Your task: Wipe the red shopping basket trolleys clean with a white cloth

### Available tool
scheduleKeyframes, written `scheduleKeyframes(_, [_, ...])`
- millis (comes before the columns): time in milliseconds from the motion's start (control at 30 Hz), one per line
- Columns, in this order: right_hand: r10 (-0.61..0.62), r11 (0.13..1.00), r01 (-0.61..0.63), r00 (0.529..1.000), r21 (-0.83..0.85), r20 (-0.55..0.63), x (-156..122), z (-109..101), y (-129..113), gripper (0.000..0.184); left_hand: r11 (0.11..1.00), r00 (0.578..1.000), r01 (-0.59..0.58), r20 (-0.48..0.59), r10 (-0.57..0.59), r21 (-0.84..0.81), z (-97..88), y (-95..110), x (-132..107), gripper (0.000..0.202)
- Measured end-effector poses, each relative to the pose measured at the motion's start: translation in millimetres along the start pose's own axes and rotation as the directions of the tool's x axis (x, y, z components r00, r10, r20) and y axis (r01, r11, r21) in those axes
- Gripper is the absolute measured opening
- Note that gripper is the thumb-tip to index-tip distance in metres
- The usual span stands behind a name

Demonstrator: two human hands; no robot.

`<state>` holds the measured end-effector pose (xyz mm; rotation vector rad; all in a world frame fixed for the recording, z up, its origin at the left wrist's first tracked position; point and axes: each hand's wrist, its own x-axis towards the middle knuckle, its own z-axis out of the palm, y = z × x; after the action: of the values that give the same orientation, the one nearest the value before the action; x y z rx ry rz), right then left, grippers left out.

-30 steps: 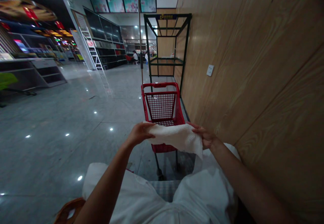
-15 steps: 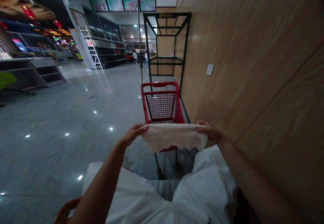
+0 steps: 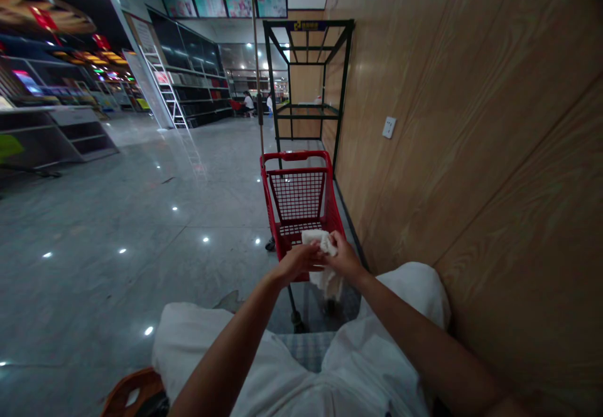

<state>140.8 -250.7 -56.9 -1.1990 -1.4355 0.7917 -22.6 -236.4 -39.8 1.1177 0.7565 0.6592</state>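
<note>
A white cloth is bunched between my two hands, in front of the red shopping cart. My right hand is closed around its gathered upper part, and the lower end hangs below the fingers. From the left, my left hand meets it with fingers pressed together against the cloth; how firmly they grip is partly hidden. Both hands are above and between my knees in white trousers, on the near side of the cart.
A wood-panelled wall with a socket runs close along the right. Beyond the cart stands a dark metal rack. A thin pole rises beside it. At lower left is a brown basket-like object. Grey tiled floor stretches left.
The cloth was stretched flat between my spread hands. Now my hands have come together and the cloth is gathered up, its loose end hanging. The view has shifted slightly.
</note>
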Motion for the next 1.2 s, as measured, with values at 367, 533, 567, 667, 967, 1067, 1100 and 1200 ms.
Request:
scheduleKeyframes(367, [-0.27,0.709,0.517,0.827,-0.479,0.493,-19.4,5.6,34.3,0.042,0.212,0.735,0.078,-0.2,0.648,0.974,-78.3,-51.9,35.6,0.027])
scheduleKeyframes(533, [-0.215,0.556,0.467,0.88,-0.687,0.424,-12.8,12.7,59.6,0.049,0.122,0.707,0.02,-0.1,0.7,0.992,-86.9,-73.4,39.0,0.039])
scheduleKeyframes(567, [-0.224,0.51,0.446,0.894,-0.735,0.387,-9.6,8.4,63.4,0.051,0.129,0.703,0.018,-0.104,0.703,0.992,-87.2,-73.9,38.4,0.041])
scheduleKeyframes(667, [-0.195,0.412,0.421,0.907,-0.808,0.374,-4.5,3.4,70.0,0.05,0.143,0.685,0.016,-0.115,0.719,0.99,-84.9,-73.6,37.6,0.043])
scheduleKeyframes(967, [-0.212,0.313,0.49,0.871,-0.813,0.443,-12.6,63.7,69.4,0.046,0.138,0.705,-0.011,-0.09,0.704,0.99,-85.0,-71.7,40.1,0.041])
scheduleKeyframes(1067, [-0.242,0.281,0.569,0.821,-0.773,0.516,-10.3,34.9,83.2,0.046,0.17,0.715,-0.028,-0.099,0.692,0.985,-91.2,-73.0,38.5,0.045])
scheduleKeyframes(1100, [-0.246,0.275,0.578,0.814,-0.768,0.525,-9.8,21.1,88.0,0.045,0.185,0.714,-0.033,-0.107,0.692,0.982,-92.2,-74.0,38.6,0.047])
scheduleKeyframes(1200, [-0.247,0.279,0.548,0.835,-0.789,0.492,-12.0,-7.7,95.9,0.041,0.231,0.695,-0.036,-0.142,0.705,0.972,-89.8,-77.1,41.1,0.049])
